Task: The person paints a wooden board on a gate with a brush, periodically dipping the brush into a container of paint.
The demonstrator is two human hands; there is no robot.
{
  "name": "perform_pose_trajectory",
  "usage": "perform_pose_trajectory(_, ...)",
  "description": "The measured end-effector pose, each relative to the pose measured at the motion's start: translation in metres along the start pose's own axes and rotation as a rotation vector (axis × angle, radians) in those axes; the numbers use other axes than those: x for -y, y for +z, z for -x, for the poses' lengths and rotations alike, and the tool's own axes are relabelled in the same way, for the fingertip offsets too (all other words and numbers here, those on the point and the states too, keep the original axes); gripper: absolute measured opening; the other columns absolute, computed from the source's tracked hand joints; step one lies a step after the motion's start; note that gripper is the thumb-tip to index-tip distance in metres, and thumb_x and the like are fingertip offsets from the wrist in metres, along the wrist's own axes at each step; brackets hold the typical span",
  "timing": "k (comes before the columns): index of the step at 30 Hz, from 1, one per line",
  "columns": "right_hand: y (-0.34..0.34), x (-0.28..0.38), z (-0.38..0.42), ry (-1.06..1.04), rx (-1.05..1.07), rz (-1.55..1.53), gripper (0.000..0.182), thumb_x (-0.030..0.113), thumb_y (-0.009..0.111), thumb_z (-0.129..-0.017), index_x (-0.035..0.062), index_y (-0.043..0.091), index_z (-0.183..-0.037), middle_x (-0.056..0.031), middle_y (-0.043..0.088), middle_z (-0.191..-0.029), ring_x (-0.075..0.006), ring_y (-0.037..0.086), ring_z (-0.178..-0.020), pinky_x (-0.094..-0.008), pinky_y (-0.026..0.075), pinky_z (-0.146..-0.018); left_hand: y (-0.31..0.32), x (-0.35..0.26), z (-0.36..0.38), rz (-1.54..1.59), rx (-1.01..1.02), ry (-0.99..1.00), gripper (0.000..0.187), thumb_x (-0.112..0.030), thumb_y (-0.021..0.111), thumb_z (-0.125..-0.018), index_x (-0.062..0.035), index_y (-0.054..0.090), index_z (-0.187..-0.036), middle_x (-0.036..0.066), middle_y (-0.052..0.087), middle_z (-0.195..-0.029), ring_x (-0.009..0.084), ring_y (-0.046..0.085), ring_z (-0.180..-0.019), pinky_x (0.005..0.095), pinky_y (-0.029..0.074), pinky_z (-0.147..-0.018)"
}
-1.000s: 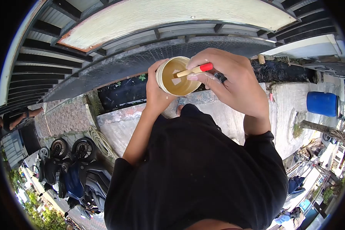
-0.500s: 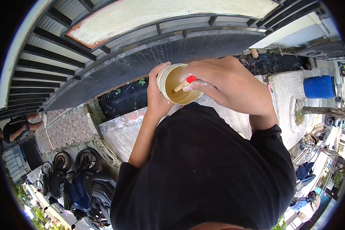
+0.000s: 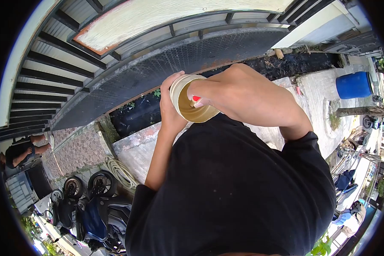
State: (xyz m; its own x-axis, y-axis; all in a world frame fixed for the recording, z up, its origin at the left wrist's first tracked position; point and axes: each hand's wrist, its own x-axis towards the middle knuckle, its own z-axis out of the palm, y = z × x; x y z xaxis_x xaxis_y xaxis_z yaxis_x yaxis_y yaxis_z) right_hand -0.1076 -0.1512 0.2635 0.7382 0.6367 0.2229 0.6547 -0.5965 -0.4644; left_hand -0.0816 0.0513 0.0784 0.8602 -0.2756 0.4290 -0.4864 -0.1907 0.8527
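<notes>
Both clamp tight: my left hand (image 3: pixel 170 112) around the cup (image 3: pixel 184 101), my right hand (image 3: pixel 234 94) on the stick (image 3: pixel 196 98), now deeper inside.

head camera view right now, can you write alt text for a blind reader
Bare left hand holds a cream tub while the right hand reaches inside, gripping a red-ended handle. A dark metal gate stands ahead, with motorcycles lower left and a blue drum at right.
</notes>
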Motion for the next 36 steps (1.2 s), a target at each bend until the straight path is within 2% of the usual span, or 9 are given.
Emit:
perform_pose_trajectory(7,-0.001,0.002,0.002,0.037,0.02,-0.044,0.022,0.004,0.07,-0.086,-0.0014,0.071,-0.107,-0.0263,0.069,-0.08,-0.0457,0.072,-0.079,-0.0497,0.056,-0.067,0.002,0.001,0.006,0.056,-0.004,-0.039,0.097,-0.021,0.103,-0.072,-0.0082,0.044,-0.148,0.021,0.06,-0.151,0.0354,0.066,-0.134,0.0447,0.052,-0.113)
perform_pose_trajectory(9,0.001,0.001,0.003,-0.003,-0.104,-0.073,0.027,0.004,0.069,-0.087,-0.0006,0.071,-0.114,-0.0248,0.07,-0.08,-0.0444,0.073,-0.079,-0.0492,0.056,-0.067,0.002,0.003,0.009,0.077,-0.008,-0.073,0.096,-0.02,0.102,-0.073,-0.0082,0.044,-0.149,0.021,0.059,-0.151,0.0356,0.065,-0.134,0.0447,0.052,-0.113)
perform_pose_trajectory(19,0.002,-0.001,0.004,0.027,0.019,-0.029,0.026,0.002,0.07,-0.087,-0.0004,0.07,-0.113,-0.0241,0.071,-0.079,-0.0442,0.073,-0.078,-0.0498,0.056,-0.066,0.005,0.004,0.007,0.042,-0.013,0.018,0.095,-0.019,0.101,-0.074,-0.0079,0.043,-0.149,0.022,0.059,-0.152,0.0361,0.065,-0.134,0.0453,0.052,-0.112)
perform_pose_trajectory(24,0.002,-0.005,0.007,-0.009,-0.085,-0.119,0.028,0.001,0.073,-0.084,-0.0007,0.07,-0.112,-0.024,0.071,-0.08,-0.0457,0.072,-0.079,-0.0499,0.055,-0.065,0.01,0.007,0.008,0.054,-0.018,0.041,0.096,-0.018,0.101,-0.074,-0.0082,0.043,-0.149,0.022,0.059,-0.152,0.0359,0.065,-0.135,0.0451,0.052,-0.113)
perform_pose_trajectory(27,-0.001,-0.004,0.008,-0.043,-0.139,-0.07,0.027,0.001,0.073,-0.084,-0.0009,0.07,-0.111,-0.024,0.071,-0.08,-0.0454,0.072,-0.08,-0.05,0.055,-0.065,0.012,0.006,0.011,0.093,-0.004,-0.046,0.096,-0.018,0.102,-0.074,-0.0083,0.043,-0.149,0.021,0.059,-0.152,0.0354,0.064,-0.135,0.0449,0.052,-0.114)
perform_pose_trajectory(30,-0.001,-0.004,0.009,0.02,-0.083,-0.086,0.026,0.0,0.073,-0.083,-0.0006,0.069,-0.109,-0.0236,0.071,-0.079,-0.0447,0.073,-0.08,-0.05,0.056,-0.066,0.015,0.006,0.012,0.107,0.0,-0.054,0.096,-0.018,0.102,-0.074,-0.0085,0.043,-0.15,0.021,0.06,-0.151,0.035,0.065,-0.135,0.0446,0.052,-0.114)
perform_pose_trajectory(32,0.002,-0.007,0.012,0.018,-0.052,-0.07,0.025,0.001,0.074,-0.084,-0.0005,0.069,-0.109,-0.0235,0.071,-0.081,-0.0448,0.073,-0.08,-0.0495,0.056,-0.067,0.015,0.004,0.01,0.137,0.006,-0.043,0.095,-0.015,0.099,-0.078,-0.0043,0.043,-0.153,0.017,0.056,-0.152,0.0258,0.059,-0.138,0.0408,0.045,-0.118)
perform_pose_trajectory(34,0.004,-0.009,0.015,0.014,-0.018,-0.054,0.023,0.001,0.074,-0.086,-0.0004,0.069,-0.109,-0.0234,0.072,-0.082,-0.0449,0.072,-0.08,-0.0489,0.056,-0.068,0.014,0.005,0.009,0.115,0.004,-0.031,0.095,-0.016,0.099,-0.077,-0.0043,0.043,-0.153,0.017,0.056,-0.152,0.0254,0.059,-0.138,0.0404,0.045,-0.118)
perform_pose_trajectory(36,0.005,-0.007,0.016,-0.021,-0.209,-0.093,0.022,0.006,0.079,-0.093,0.0016,0.073,-0.114,-0.0167,0.074,-0.095,-0.0355,0.073,-0.076,-0.041,0.057,-0.065,0.016,0.008,0.01,0.094,-0.001,-0.019,0.095,-0.017,0.099,-0.077,-0.0043,0.042,-0.152,0.017,0.056,-0.151,0.025,0.059,-0.137,0.04,0.045,-0.118)
